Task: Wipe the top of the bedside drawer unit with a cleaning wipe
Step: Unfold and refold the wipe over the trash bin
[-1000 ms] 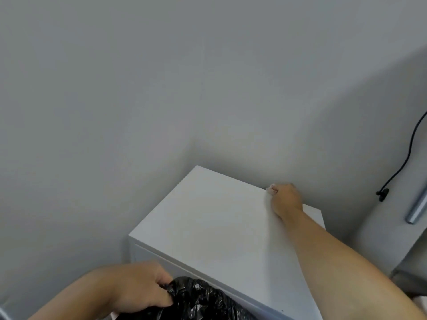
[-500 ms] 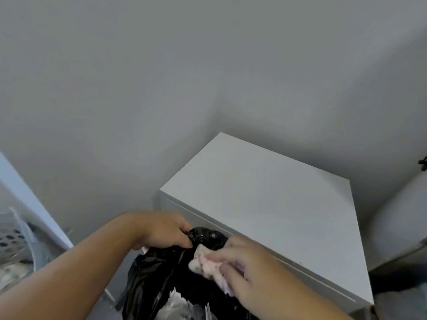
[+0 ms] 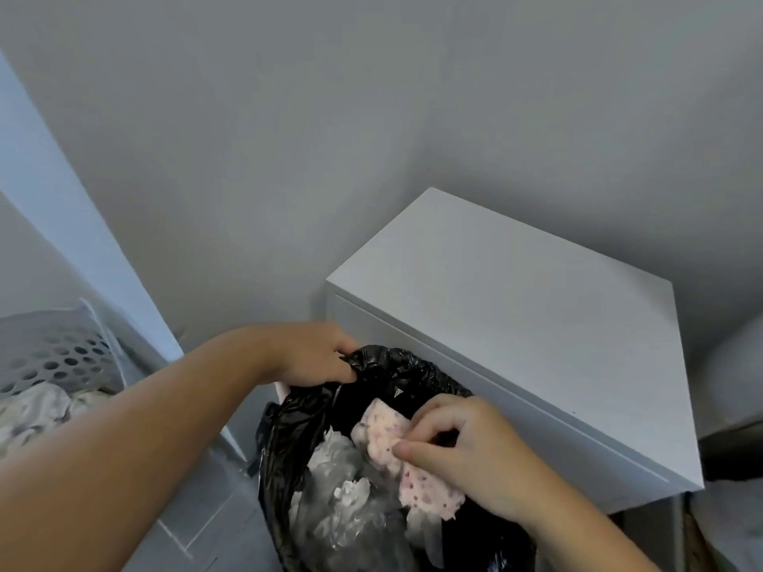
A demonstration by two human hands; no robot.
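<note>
The white bedside drawer unit (image 3: 512,307) stands in the corner against the grey wall, its top bare. My right hand (image 3: 466,452) pinches a crumpled pink speckled cleaning wipe (image 3: 396,452) over the mouth of a black bin bag (image 3: 289,431), just in front of the unit's near left corner. My left hand (image 3: 313,357) grips the bag's rim and holds it apart. Crumpled white waste lies inside the bag.
A grey perforated laundry basket (image 3: 53,357) with cloth inside sits at the left, beside a pale panel (image 3: 74,225). Grey floor shows below the bag. A dark gap and a pale rounded object (image 3: 735,377) lie right of the unit.
My right hand left the back edge of the unit's top and carried the wipe down over the bag's mouth. The view swung left and down, bringing the basket into sight.
</note>
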